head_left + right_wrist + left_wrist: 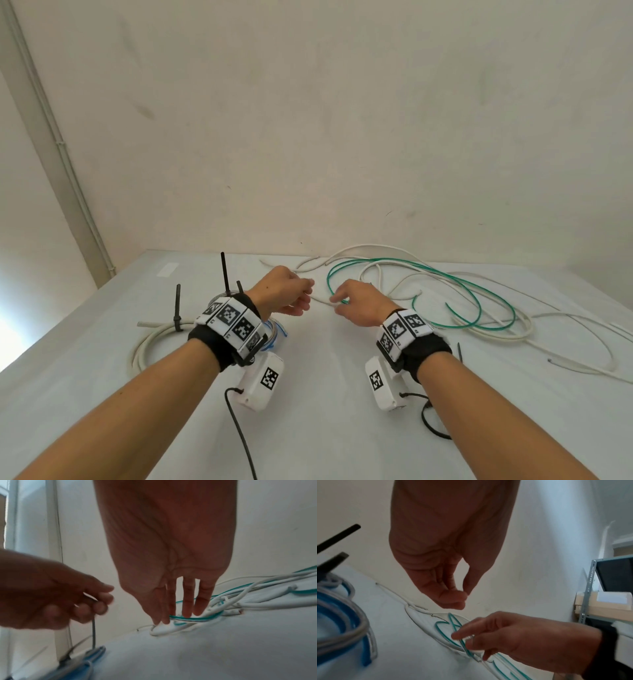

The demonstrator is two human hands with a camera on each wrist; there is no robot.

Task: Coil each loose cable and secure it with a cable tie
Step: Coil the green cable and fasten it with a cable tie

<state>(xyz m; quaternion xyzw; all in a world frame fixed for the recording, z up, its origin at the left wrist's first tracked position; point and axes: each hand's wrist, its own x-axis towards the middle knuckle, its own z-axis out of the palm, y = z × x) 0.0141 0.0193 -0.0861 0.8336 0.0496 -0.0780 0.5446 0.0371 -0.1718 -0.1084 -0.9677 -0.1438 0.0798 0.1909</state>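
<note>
With the right hand [359,303] pinching the thin green cable [472,294] and the left hand [284,291] loosely curled and empty, coiling looks about to begin.

Green cable [476,291] glossy plastic; table [325,428] matt white

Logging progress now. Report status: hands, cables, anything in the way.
Right hand pinching green cable. Left hand loosely curled, empty. White cable coil tied at left. Loose white cable tangled through the green.
</note>
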